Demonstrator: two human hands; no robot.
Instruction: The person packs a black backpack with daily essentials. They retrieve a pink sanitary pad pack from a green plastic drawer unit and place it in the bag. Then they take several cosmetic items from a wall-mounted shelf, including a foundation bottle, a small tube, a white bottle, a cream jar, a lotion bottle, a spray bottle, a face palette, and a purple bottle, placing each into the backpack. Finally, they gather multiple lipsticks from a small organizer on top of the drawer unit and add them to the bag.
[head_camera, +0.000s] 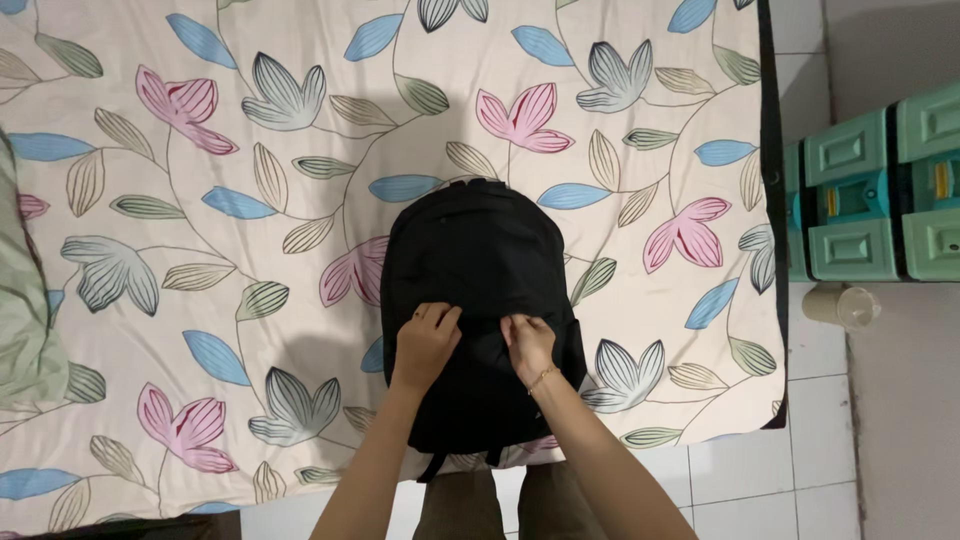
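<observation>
You stood at the foot of the bed (120, 420) and looked straight down at a black backpack (478, 260) that lay flat on the floral bedsheet (300, 130), its top handle pointing away from you and its lower end reaching the mattress edge, where two short straps hung over the side. Your left hand (426, 343) rested on the front of the backpack at about its middle, fingers (440, 317) curled and pinching the black fabric there. Your right hand (530, 345), with a thin bracelet (542, 378) at the wrist, sat just beside it, its fingers (515, 325) bent and gripping the same band of fabric; whether either hand held a zipper pull I cannot tell, because the material was all one dark colour. The two hands were close together but apart. The sheet showed pink, blue and grey leaf shapes on a cream ground. A pale green pillow or folded cloth (20, 320) lay at the left edge of the bed, well apart from the backpack. To the right of the bed, on the white tiled floor (760, 480), stood stacked mint green plastic crates (870, 190), and a clear plastic cup (842, 306) lay on its side just below them.
</observation>
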